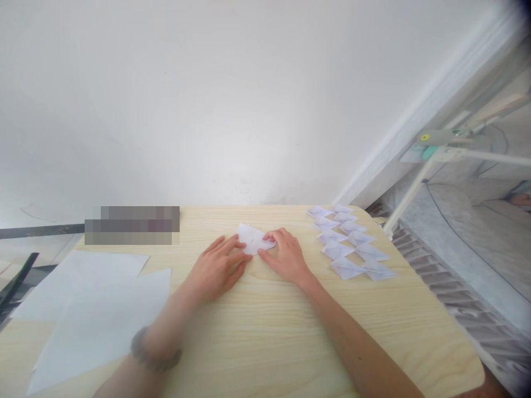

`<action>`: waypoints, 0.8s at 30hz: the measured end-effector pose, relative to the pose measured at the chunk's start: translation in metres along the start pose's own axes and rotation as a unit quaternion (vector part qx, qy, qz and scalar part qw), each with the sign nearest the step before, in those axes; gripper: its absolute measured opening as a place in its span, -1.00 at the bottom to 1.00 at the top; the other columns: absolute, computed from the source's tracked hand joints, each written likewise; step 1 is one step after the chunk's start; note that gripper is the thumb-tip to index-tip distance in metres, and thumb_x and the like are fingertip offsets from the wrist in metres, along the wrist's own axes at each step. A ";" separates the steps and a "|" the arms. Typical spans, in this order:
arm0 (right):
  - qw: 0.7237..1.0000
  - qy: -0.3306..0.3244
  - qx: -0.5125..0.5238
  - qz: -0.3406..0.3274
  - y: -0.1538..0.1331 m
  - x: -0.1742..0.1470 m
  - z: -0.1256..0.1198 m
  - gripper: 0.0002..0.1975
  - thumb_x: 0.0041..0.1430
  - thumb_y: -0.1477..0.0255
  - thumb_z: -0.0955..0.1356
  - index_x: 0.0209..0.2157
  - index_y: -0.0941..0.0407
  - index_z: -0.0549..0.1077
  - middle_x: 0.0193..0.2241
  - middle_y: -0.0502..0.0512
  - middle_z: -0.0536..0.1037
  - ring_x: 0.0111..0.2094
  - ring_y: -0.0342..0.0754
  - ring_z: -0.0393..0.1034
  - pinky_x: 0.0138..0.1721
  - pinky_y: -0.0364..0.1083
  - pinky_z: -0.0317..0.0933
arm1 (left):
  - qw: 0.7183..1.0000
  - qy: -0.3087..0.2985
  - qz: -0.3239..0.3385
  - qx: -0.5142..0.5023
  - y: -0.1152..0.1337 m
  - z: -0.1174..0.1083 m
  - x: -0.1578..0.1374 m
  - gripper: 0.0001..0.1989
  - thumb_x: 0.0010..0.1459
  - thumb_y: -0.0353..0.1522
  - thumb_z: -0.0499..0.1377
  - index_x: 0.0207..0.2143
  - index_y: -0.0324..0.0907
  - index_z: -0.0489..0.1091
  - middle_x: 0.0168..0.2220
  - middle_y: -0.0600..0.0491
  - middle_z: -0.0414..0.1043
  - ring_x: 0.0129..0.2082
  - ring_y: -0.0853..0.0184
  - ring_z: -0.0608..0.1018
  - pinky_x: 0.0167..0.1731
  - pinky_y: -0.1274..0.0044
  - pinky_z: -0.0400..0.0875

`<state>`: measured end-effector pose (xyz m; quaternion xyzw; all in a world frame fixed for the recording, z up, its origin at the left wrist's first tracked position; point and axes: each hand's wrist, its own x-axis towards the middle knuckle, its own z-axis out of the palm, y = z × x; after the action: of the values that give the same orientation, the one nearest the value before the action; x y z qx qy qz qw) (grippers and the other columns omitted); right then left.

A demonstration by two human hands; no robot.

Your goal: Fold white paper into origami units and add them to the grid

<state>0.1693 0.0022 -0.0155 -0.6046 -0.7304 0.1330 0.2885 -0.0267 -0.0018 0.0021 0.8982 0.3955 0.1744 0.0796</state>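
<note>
Wood-grain table by pale wall: folded white paper sat mid-table between hands

Dark bracelet circled left wrist. Loose white sheets lay left. Left hand fingertips touched paper's left side; couldn't tell if pinching. Right hand gripped right end between thumb and fingers. Folded paper pieces stood right, two columns. White tubular frame beyond table, far right.

1. Table: pale yellow, wood-grain pattern.
2. Folded paper on the table: white, faint violet tint.
3. Folded pieces at the table's right: lavender-white.
4. Sheets at the table's left: plain white.
5. Bracelet over the table: dark grey.
6. Wall behind the table: greyish white.
</note>
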 end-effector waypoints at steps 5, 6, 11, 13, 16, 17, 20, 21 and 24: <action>1.000 0.006 -0.017 -0.004 -0.002 -0.001 0.000 -0.72 -0.08 0.26 0.35 -0.30 0.07 0.34 -0.30 0.03 0.37 -0.22 -0.04 0.25 -0.19 -0.04 0.06 | 1.000 0.007 0.004 -0.001 0.001 0.000 0.000 -0.75 0.14 -0.34 -0.01 -0.18 -0.06 0.41 -0.06 0.01 0.35 0.06 0.19 0.28 0.07 0.24 0.12; 1.000 0.005 -0.019 -0.005 -0.002 -0.001 0.000 -0.72 -0.08 0.25 0.35 -0.30 0.07 0.34 -0.30 0.03 0.37 -0.22 -0.04 0.25 -0.19 -0.04 0.06 | 1.000 0.007 0.004 -0.002 0.000 0.000 0.000 -0.75 0.14 -0.34 -0.01 -0.18 -0.06 0.41 -0.06 0.01 0.35 0.07 0.19 0.28 0.07 0.24 0.12; 0.999 0.005 -0.031 -0.002 -0.002 -0.001 0.001 -0.72 -0.07 0.24 0.34 -0.30 0.07 0.34 -0.30 0.05 0.37 -0.23 -0.03 0.25 -0.21 -0.04 0.05 | 1.000 0.016 0.009 -0.008 0.000 0.000 0.000 -0.75 0.14 -0.35 0.00 -0.19 -0.07 0.41 -0.07 0.00 0.35 0.06 0.20 0.29 0.06 0.25 0.13; 1.000 0.005 -0.031 -0.001 -0.003 -0.001 0.001 -0.72 -0.07 0.24 0.34 -0.30 0.07 0.34 -0.30 0.05 0.37 -0.23 -0.03 0.25 -0.21 -0.04 0.05 | 1.000 0.015 0.011 -0.004 0.000 0.000 0.000 -0.75 0.14 -0.35 -0.01 -0.18 -0.07 0.41 -0.07 0.00 0.35 0.06 0.20 0.29 0.06 0.25 0.13; 1.000 0.003 -0.028 0.000 -0.003 -0.001 0.000 -0.72 -0.06 0.24 0.34 -0.29 0.07 0.33 -0.29 0.05 0.37 -0.22 -0.02 0.24 -0.20 -0.05 0.05 | 1.000 0.005 0.007 0.003 0.000 0.001 0.000 -0.74 0.14 -0.35 -0.01 -0.17 -0.07 0.40 -0.06 0.00 0.34 0.07 0.20 0.27 0.07 0.24 0.11; 1.000 0.002 -0.028 -0.001 -0.003 -0.001 0.000 -0.73 -0.06 0.25 0.33 -0.29 0.07 0.33 -0.29 0.05 0.37 -0.23 -0.02 0.24 -0.20 -0.04 0.05 | 1.000 0.003 0.006 0.005 0.000 0.001 0.000 -0.74 0.15 -0.34 -0.01 -0.17 -0.06 0.40 -0.05 0.00 0.34 0.07 0.20 0.27 0.07 0.24 0.11; 1.000 0.002 -0.030 -0.005 -0.003 -0.001 0.000 -0.75 -0.04 0.28 0.32 -0.29 0.07 0.33 -0.30 0.05 0.37 -0.24 -0.03 0.24 -0.20 -0.04 0.05 | 1.000 0.006 0.007 0.006 -0.001 0.002 0.000 -0.75 0.15 -0.34 -0.01 -0.18 -0.06 0.41 -0.06 0.01 0.34 0.07 0.20 0.28 0.07 0.25 0.11; 0.999 0.001 -0.032 -0.005 -0.003 -0.001 0.000 -0.75 -0.04 0.29 0.32 -0.29 0.07 0.33 -0.30 0.05 0.37 -0.24 -0.03 0.24 -0.20 -0.04 0.05 | 1.000 0.009 0.008 0.005 -0.001 0.002 0.000 -0.75 0.14 -0.34 -0.01 -0.18 -0.06 0.41 -0.06 0.01 0.34 0.07 0.21 0.28 0.07 0.25 0.12; 0.999 0.001 -0.036 -0.004 -0.003 -0.001 0.000 -0.75 -0.05 0.29 0.32 -0.29 0.07 0.34 -0.30 0.04 0.37 -0.24 -0.04 0.24 -0.20 -0.04 0.06 | 1.000 0.015 0.010 0.002 -0.001 0.002 -0.001 -0.75 0.14 -0.34 -0.01 -0.19 -0.06 0.41 -0.07 0.01 0.35 0.06 0.21 0.28 0.07 0.26 0.12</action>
<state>0.1671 0.0008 -0.0141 -0.6120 -0.7368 0.1044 0.2678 -0.0268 -0.0016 -0.0002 0.8997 0.3875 0.1881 0.0701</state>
